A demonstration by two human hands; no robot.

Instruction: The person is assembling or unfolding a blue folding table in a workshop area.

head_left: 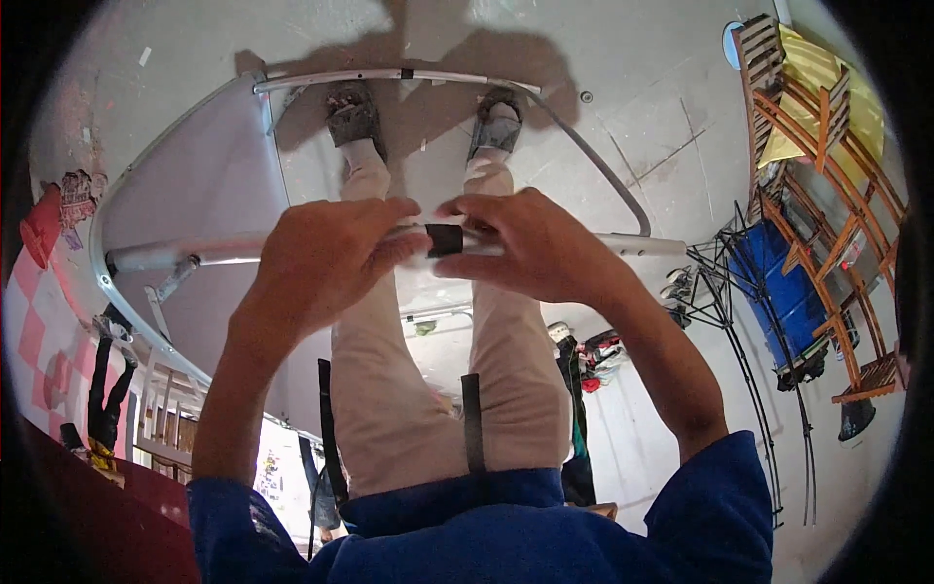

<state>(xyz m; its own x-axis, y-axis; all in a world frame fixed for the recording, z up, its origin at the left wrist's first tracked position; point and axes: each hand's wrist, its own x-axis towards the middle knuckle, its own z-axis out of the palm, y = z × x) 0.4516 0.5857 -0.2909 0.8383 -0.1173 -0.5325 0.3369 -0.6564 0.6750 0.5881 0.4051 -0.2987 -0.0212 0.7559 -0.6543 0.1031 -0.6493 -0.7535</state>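
A pale metal tube [623, 244] runs crosswise in front of my legs, with a black band [446, 240] around its middle that looks like tape. My left hand [336, 248] is closed over the tube just left of the band, thumb and fingers pointing toward it. From the other side, my right hand [535, 243] curls round the tube, its fingertips at the band's right edge. The tube belongs to a rounded metal frame [336, 76] with a smooth pale panel [209, 175] on its left side. Two narrow black strips [473, 420] show by my thighs.
Wooden folding chairs [837, 146] are piled at the right, beside a blue barrel [778, 292] and thin black metal stands [725, 292]. A red object [41, 226] lies far left. My sandalled feet [496, 122] stand inside the frame's outline. Another person's dark-clad legs [100, 389] show at the left.
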